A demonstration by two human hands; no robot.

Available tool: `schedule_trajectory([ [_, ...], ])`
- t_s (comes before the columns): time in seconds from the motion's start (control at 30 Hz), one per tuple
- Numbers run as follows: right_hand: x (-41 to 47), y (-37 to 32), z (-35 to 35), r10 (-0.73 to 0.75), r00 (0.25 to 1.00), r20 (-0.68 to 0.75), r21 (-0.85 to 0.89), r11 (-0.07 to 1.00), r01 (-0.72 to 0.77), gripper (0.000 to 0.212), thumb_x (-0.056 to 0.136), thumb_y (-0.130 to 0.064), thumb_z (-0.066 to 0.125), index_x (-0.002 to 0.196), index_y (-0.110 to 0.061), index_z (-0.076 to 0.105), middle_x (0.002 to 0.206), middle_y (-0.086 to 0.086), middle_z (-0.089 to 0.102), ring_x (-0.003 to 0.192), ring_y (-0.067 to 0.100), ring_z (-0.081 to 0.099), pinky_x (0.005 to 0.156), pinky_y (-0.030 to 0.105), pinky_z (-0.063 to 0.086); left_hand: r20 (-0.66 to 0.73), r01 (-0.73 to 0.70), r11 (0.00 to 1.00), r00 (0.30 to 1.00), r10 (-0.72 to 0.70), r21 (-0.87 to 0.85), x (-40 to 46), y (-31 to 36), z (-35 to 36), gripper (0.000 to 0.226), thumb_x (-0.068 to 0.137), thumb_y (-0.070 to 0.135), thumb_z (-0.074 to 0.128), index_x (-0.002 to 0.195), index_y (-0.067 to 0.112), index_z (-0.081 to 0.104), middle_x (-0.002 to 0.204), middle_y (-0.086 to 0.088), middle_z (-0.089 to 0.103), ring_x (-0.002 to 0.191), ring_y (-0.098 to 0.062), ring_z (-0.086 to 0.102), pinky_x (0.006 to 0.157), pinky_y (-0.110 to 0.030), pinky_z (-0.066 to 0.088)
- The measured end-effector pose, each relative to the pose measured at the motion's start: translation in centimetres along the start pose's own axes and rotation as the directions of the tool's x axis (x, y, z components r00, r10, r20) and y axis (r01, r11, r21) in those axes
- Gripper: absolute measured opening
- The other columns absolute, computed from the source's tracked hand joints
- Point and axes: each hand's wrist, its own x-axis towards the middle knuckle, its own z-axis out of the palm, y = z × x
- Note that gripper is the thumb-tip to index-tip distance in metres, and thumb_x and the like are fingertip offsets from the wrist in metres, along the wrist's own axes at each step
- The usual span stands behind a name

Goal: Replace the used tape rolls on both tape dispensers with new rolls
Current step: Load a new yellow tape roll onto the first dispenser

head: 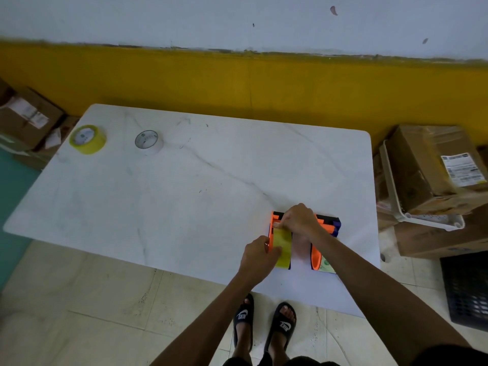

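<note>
Right hand point(297, 220) pinches the yellow tape strip point(282, 247) at the orange-and-black plastic dispenser point(272, 223); left hand point(260, 256) grips its side, near the marble-patterned desk's point(184, 194) front-right corner. Yellow roll point(88, 140) and white roll point(148, 142) lie far-left.

Two tape dispensers point(303, 239) side by side at the near right edge of the table point(184, 194). Left hand point(260, 257) against the left one's roll, right hand point(297, 220) over its far end. Two loose tape rolls point(88, 139) point(148, 142) at the far left corner, near each other. Boxes point(427, 165) stacked right of the table, more boxes point(26, 117) beyond its left corner.
</note>
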Motion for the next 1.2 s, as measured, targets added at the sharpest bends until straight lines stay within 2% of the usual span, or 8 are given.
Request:
schedule_trajectory([
  [0.2, 0.4, -0.8, -0.3, 0.113, 0.993, 0.042, 0.003, 0.994, -0.113, 0.028, 0.076, -0.019, 0.055, 0.051, -0.015, 0.042, 0.068, 0.002, 0.051, 0.072, 0.024, 0.051, 0.070, 0.032, 0.038, 0.002, 0.012, 0.995, 1.000, -0.013, 0.100, 0.3, 0.4, 0.0, 0.042, 0.083, 0.056, 0.057, 0.095, 0.016, 0.060, 0.083, -0.002, 0.066, 0.073, -0.017, 0.063, 0.067, -0.035, 0.054],
  [0.33, 0.3, -1.3, -0.1, 0.118, 0.993, -0.001, -0.026, 0.993, -0.118, 0.025, 0.080, -0.014, 0.048, 0.057, -0.015, 0.040, 0.084, 0.008, 0.051, 0.084, 0.029, 0.051, 0.082, 0.036, 0.039, -0.048, 0.031, 0.959, 0.999, -0.018, 0.283, 0.3, 1.3, 0.2, 0.056, 0.076, 0.066, 0.059, 0.103, 0.017, 0.054, 0.091, 0.000, 0.064, 0.085, -0.020, 0.065, 0.072, -0.034, 0.053],
  [0.47, 0.6, -0.9, 0.7, 0.106, 0.994, -0.022, -0.030, 0.994, -0.107, 0.027, 0.081, -0.018, 0.042, 0.055, -0.017, 0.041, 0.088, 0.008, 0.054, 0.097, 0.030, 0.055, 0.088, 0.037, 0.037, -0.080, 0.032, 0.928, 0.997, -0.002, 0.372, 0.0, 1.9, 0.7, 0.050, 0.073, 0.061, 0.063, 0.096, 0.018, 0.049, 0.077, 0.007, 0.054, 0.080, -0.020, 0.064, 0.077, -0.036, 0.054],
  [0.57, 1.4, 0.0, 1.3, 0.110, 0.993, -0.034, 0.019, 0.994, -0.110, 0.023, 0.078, -0.022, 0.041, 0.058, -0.017, 0.053, 0.098, 0.009, 0.062, 0.099, 0.032, 0.054, 0.085, 0.036, 0.037, -0.082, 0.032, 0.921, 0.997, 0.000, 0.389, 0.2, 2.1, 0.8, 0.043, 0.072, 0.053, 0.065, 0.089, 0.018, 0.047, 0.068, 0.010, 0.048, 0.072, -0.019, 0.060, 0.075, -0.035, 0.054],
  [0.67, 0.9, 0.0, 1.0, 0.046, 0.997, -0.057, 0.027, 0.999, -0.045, 0.026, 0.085, -0.037, 0.060, 0.082, -0.015, 0.075, 0.104, 0.006, 0.059, 0.103, 0.032, 0.048, 0.086, 0.038, 0.045, -0.068, 0.018, 0.903, 0.998, 0.012, 0.430, 0.4, 2.1, 0.6, 0.047, 0.071, 0.055, 0.065, 0.092, 0.017, 0.047, 0.075, 0.007, 0.052, 0.075, -0.020, 0.059, 0.073, -0.032, 0.051],
  [0.9, 0.1, 0.3, 0.3, -0.119, 0.987, -0.112, -0.003, 0.993, 0.120, 0.039, 0.076, -0.056, 0.070, 0.082, -0.019, 0.080, 0.089, -0.001, 0.050, 0.095, 0.027, 0.048, 0.068, 0.033, 0.034, -0.030, 0.011, 0.870, 1.000, 0.004, 0.494, 1.0, 1.1, -0.1, 0.073, 0.066, 0.076, 0.060, 0.107, 0.017, 0.052, 0.096, 0.000, 0.065, 0.087, -0.021, 0.065, 0.078, -0.036, 0.052],
  [1.1, 0.3, -0.5, 0.1, -0.065, 0.977, -0.203, 0.026, 0.997, 0.071, 0.018, 0.083, -0.018, 0.061, 0.078, -0.010, 0.076, 0.099, 0.002, 0.063, 0.100, 0.029, 0.054, 0.077, 0.040, 0.050, 0.007, 0.001, 0.841, 1.000, -0.005, 0.542, 1.1, 0.9, -0.2, 0.078, 0.064, 0.079, 0.059, 0.108, 0.015, 0.049, 0.099, -0.001, 0.066, 0.089, -0.022, 0.065, 0.082, -0.040, 0.052],
  [1.2, 0.6, -1.0, 0.0, -0.095, 0.966, -0.241, 0.010, 0.995, 0.101, 0.019, 0.084, -0.013, 0.054, 0.082, -0.007, 0.072, 0.097, 0.006, 0.063, 0.096, 0.027, 0.056, 0.078, 0.041, 0.051, 0.019, -0.011, 0.827, 1.000, 0.000, 0.563, 1.4, 1.2, -0.7, 0.079, 0.065, 0.079, 0.059, 0.108, 0.014, 0.049, 0.098, -0.002, 0.066, 0.089, -0.023, 0.065, 0.081, -0.039, 0.051],
])
